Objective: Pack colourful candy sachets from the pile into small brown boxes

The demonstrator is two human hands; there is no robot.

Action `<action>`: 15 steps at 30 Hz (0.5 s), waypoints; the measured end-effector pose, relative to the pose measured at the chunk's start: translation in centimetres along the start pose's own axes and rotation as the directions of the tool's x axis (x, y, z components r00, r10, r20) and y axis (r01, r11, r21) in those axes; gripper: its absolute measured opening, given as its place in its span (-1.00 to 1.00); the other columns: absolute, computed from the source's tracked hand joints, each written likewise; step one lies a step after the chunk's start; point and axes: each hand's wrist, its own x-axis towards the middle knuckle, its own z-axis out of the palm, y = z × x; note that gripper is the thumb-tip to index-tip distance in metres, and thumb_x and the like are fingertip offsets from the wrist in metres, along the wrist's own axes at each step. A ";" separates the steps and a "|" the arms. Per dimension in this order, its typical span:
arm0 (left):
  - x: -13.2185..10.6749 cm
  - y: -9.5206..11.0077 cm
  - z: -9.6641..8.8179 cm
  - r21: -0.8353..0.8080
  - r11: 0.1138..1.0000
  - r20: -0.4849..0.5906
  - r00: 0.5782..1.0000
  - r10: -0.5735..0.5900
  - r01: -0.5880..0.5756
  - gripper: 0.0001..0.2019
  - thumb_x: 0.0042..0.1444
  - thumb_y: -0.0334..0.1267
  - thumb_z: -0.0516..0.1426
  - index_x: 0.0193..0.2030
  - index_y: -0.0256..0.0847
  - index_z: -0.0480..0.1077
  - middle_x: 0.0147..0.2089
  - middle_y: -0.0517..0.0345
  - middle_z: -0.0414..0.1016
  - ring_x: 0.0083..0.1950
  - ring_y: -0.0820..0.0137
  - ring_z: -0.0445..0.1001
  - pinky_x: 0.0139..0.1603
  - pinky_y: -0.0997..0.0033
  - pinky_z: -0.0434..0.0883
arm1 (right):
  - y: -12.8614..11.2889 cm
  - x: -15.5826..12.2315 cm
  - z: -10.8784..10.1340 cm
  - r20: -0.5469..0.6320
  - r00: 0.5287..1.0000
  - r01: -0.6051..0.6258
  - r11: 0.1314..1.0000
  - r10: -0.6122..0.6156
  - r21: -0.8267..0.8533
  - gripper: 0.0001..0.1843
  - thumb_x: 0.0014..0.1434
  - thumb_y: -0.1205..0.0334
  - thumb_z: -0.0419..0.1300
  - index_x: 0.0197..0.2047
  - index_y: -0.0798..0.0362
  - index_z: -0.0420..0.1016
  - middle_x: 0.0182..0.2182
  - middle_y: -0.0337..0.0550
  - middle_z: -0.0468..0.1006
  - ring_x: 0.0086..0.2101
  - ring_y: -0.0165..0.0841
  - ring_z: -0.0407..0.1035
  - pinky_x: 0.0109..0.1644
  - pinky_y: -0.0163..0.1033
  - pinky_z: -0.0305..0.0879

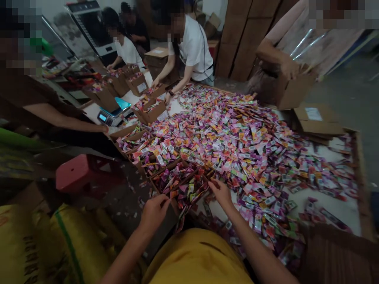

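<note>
Right in front of me, an open cardboard box full of small, shiny, colourful packets stands at the table's near edge. My left hand is closed, fingertips pinched at the box's near left corner. On the opposite side, my right hand has its thumb and fingers closed at the box's right rim. The packets between my hands rise to the rim, and some hang over the front. Beyond the box, a wide heap of similar packets covers much of the white table.
Filled boxes line the table's left side, near a digital scale. Flattened cardboard lies at the right. A red stool and yellow sacks are at my left. Several co-workers stand around; one person's hand touches a box.
</note>
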 end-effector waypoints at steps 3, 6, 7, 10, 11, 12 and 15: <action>1.0 1.5 1.9 -0.035 0.985 0.073 0.983 0.171 -0.168 -0.75 0.25 -0.23 0.01 -0.16 -0.13 0.52 -0.13 0.04 0.60 -0.08 0.29 0.52 -0.04 0.41 0.36 | -2.4 -0.2 0.6 0.017 0.944 0.315 0.883 -0.330 -0.349 -0.74 0.19 0.10 0.14 -0.16 0.08 0.50 -0.13 0.05 0.54 -0.04 -0.14 0.36 0.12 -0.02 0.24; 2.5 2.6 4.4 0.035 0.963 0.229 0.940 0.253 -0.267 -0.66 0.15 -0.28 0.12 0.07 -0.19 0.46 0.04 -0.07 0.54 0.08 0.19 0.47 0.10 0.33 0.35 | -5.2 -0.2 3.4 0.277 0.918 0.388 0.785 -0.284 -0.482 -0.78 0.14 0.17 0.24 -0.16 0.08 0.50 -0.18 0.03 0.58 -0.10 -0.16 0.42 0.04 -0.10 0.27; 3.3 2.8 5.0 0.051 0.954 0.322 0.909 0.266 -0.297 -0.63 0.11 -0.28 0.16 0.08 -0.21 0.46 0.04 -0.09 0.54 0.07 0.16 0.48 0.08 0.32 0.36 | -5.9 -0.1 4.4 0.334 0.912 0.382 0.791 -0.238 -0.478 -0.79 0.06 0.23 0.30 -0.19 0.09 0.51 -0.22 0.02 0.59 -0.12 -0.16 0.44 0.00 -0.13 0.29; 6.1 2.8 5.7 0.066 0.930 0.607 0.754 0.251 -0.362 -0.73 0.09 -0.24 0.18 -0.06 -0.19 0.53 -0.09 0.00 0.61 -0.06 0.21 0.54 -0.05 0.39 0.41 | -6.5 0.7 6.1 0.370 0.910 0.345 0.835 -0.186 -0.428 -0.84 -0.06 0.47 0.27 -0.35 0.09 0.54 -0.35 -0.08 0.63 -0.23 -0.25 0.49 -0.11 -0.26 0.31; 7.1 2.7 5.7 0.075 0.927 0.659 0.716 0.231 -0.369 -0.76 0.13 -0.24 0.14 -0.09 -0.18 0.54 -0.12 0.04 0.62 -0.08 0.26 0.54 -0.07 0.43 0.41 | -6.4 1.2 5.8 0.349 0.918 0.333 0.848 -0.190 -0.413 -0.84 -0.05 0.48 0.22 -0.37 0.08 0.55 -0.37 -0.12 0.63 -0.26 -0.29 0.50 -0.14 -0.30 0.31; 7.9 2.6 5.7 0.094 0.925 0.683 0.700 0.209 -0.368 -0.75 0.16 -0.24 0.11 -0.07 -0.17 0.53 -0.10 0.07 0.62 -0.08 0.30 0.54 -0.06 0.46 0.41 | -6.2 1.8 5.0 0.316 0.929 0.312 0.862 -0.190 -0.399 -0.83 -0.01 0.47 0.19 -0.36 0.08 0.55 -0.37 -0.15 0.63 -0.29 -0.32 0.50 -0.17 -0.33 0.32; 9.3 3.1 6.6 0.176 0.921 0.649 0.744 0.158 -0.349 -0.62 0.13 -0.30 0.12 0.11 -0.18 0.44 0.09 0.00 0.53 0.03 0.28 0.51 0.04 0.41 0.40 | -5.5 3.7 -0.1 0.162 0.972 0.218 0.900 -0.168 -0.377 -0.74 0.13 0.33 0.07 -0.19 0.10 0.56 -0.36 -0.16 0.64 -0.39 -0.35 0.49 -0.28 -0.33 0.34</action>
